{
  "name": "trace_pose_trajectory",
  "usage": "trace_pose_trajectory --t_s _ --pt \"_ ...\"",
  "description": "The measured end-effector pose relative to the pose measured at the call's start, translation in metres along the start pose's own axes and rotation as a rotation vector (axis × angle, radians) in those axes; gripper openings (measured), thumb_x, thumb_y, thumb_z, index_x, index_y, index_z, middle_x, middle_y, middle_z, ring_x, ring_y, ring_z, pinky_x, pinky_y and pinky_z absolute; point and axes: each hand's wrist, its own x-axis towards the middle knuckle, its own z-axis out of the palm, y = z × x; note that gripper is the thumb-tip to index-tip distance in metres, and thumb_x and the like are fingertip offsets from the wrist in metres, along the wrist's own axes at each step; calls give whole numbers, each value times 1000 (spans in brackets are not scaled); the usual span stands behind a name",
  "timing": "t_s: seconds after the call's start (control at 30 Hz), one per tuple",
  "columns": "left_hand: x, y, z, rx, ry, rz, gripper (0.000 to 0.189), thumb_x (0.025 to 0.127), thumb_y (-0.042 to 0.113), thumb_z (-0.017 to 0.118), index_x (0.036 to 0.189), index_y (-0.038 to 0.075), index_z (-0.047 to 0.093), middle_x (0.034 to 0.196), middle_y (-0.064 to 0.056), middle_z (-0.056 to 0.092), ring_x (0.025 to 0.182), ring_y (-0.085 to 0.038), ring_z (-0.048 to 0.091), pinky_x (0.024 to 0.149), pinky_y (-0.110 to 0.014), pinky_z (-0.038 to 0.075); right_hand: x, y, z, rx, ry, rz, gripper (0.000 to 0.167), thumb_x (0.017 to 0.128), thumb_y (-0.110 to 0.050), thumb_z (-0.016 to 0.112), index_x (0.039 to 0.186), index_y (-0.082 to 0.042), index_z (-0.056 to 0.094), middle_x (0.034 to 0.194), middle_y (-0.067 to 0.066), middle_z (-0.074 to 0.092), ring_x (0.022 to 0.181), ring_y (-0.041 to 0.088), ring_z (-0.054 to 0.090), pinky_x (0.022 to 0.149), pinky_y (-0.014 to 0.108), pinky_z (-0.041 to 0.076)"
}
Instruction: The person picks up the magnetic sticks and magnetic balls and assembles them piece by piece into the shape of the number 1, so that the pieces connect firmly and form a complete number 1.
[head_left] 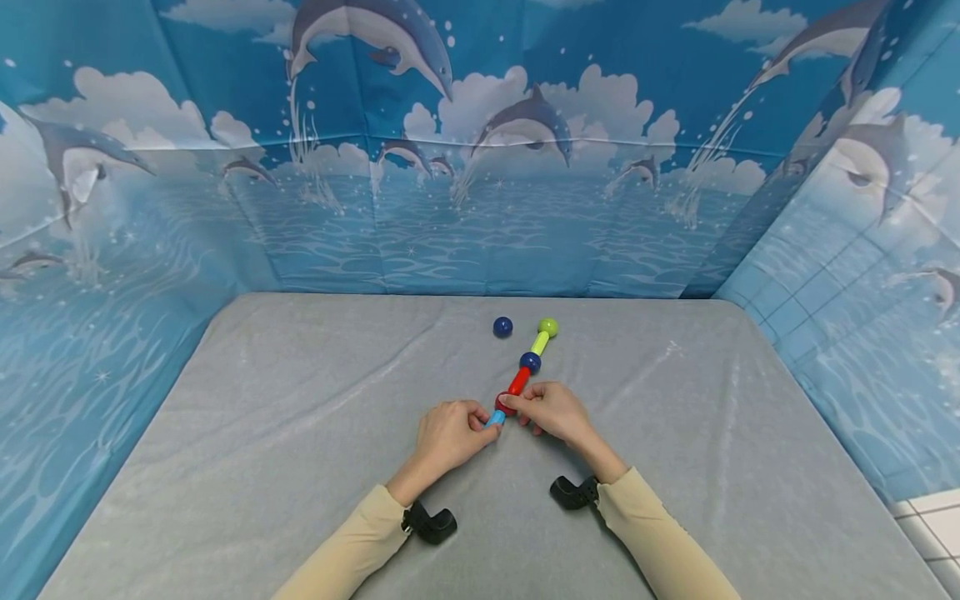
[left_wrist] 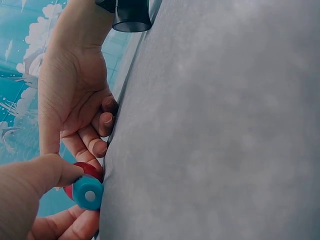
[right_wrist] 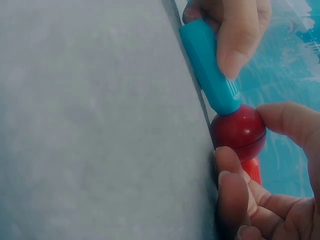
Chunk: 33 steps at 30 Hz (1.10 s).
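A chain of balls and rods lies on the grey cloth. My left hand pinches a blue rod between thumb and fingers. The rod's end meets a red ball, which my right hand holds between thumb and fingertips. Beyond that ball the chain runs away from me through a red rod, a dark blue ball and a yellow-green rod to a green ball. In the left wrist view the blue rod shows end-on, in front of the red ball.
A loose dark blue ball sits left of the green ball near the back of the cloth-covered table. A dolphin-print curtain stands behind and along both sides. Each wrist wears a black camera mount.
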Motion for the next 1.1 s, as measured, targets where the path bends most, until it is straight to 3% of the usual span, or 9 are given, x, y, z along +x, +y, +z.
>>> trace_pose_trajectory --t_s 1.1 --pt "-1 -2 1 -32 -13 -11 20 82 41 71 78 21 70 58 18 52 48 1 44 46 -22 36 0 1 -1 15 -9 0 44 81 -50 70 66 -9 63 60 2 60 46 17 52 44 28 36"
